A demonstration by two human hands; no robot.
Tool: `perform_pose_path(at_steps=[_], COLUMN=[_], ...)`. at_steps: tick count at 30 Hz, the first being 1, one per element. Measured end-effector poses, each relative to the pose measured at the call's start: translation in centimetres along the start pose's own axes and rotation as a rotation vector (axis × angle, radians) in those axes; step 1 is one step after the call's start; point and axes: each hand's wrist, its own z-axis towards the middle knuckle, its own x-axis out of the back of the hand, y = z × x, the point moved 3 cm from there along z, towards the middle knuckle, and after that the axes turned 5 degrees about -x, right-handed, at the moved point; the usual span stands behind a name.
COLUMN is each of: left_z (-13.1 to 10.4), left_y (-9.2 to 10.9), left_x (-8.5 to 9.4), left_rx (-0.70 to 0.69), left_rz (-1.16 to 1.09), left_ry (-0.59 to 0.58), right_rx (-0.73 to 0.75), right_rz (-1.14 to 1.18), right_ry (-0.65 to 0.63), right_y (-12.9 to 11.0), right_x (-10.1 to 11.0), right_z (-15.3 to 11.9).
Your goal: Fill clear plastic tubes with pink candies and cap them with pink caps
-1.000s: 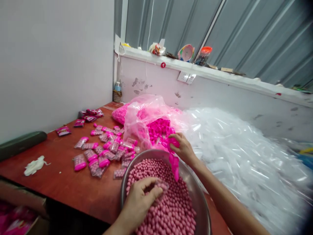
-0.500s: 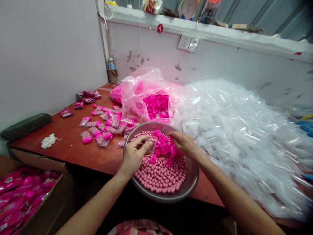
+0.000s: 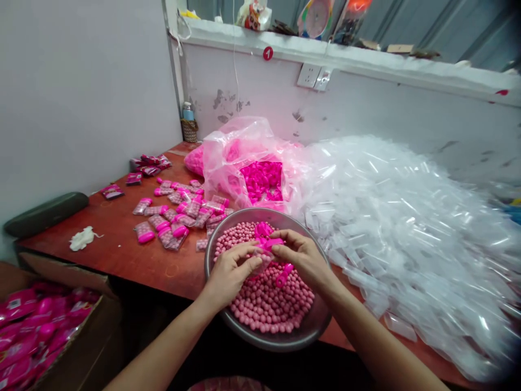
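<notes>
Over a metal bowl of pink beads, my two hands meet. Between the thumb and fingers of my left hand is a small clear plastic case. My right hand pinches a bright pink plastic cap against the case's upper end; whether it is seated there I cannot tell. Another pink cap lies on the beads just below my right fingers. More pink caps sit at the back of the bowl, partly hidden by my hands.
Left of the bowl lie several bead-filled cases with pink caps. An open pink bag of caps stands behind. A large heap of clear cases covers the right side. A cardboard box of pink packs is at lower left.
My right hand has come from the caps at the bowl's back right toward my left hand, bringing a pink cap to the clear case. The view has shifted slightly.
</notes>
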Motion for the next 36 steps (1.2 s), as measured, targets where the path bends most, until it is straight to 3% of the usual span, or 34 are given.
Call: perform_pose_path(at_steps=[6, 10, 13, 16, 18, 21, 25, 32, 36], left_z=[-0.2, -0.2, -0.2, -0.5, -0.7, -1.0, -1.4, -2.2, -2.6], left_y=[-0.5, -0.5, -0.6, -0.3, 0.3, 1.3, 1.9, 1.4, 1.1], left_x=[-0.3, -0.4, -0.3, 0.0, 0.0, -0.3, -0.5, -0.4, -0.8], left_rx=[0.262, 0.301, 0.209, 0.053, -0.045, -0.178, -0.293, -0.401, -0.463], left_rz=[-0.524, -0.645, -0.503, -0.182, 0.028, 0.229, 0.336, 0.412, 0.559], left_ry=[-0.086, -0.164, -0.086, 0.047, 0.067, 0.036, -0.008, 0.006, -0.064], right_rx=[0.086, 0.160, 0.243, 0.401, 0.561, 0.719, 0.767, 0.828, 0.843], right_rz=[0.093, 0.067, -0.036, -0.312, -0.592, -0.907, -1.098, -1.269, -1.359], right_ry=[-0.207, -0.183, -0.080, 0.027, 0.023, -0.081, -0.178, -0.183, -0.226], right_y=[0.3, 0.5, -0.1, -1.7, -3.0, -4.1, -3.8, -3.4, -3.1], right_x=[0.4, 0.9, 1.1, 1.2, 0.9, 0.0, -0.7, -1.7, -2.1], right_z=[-0.5, 0.1, 0.2, -0.5, -1.3, -2.2, -2.4, -3.6, -4.3])
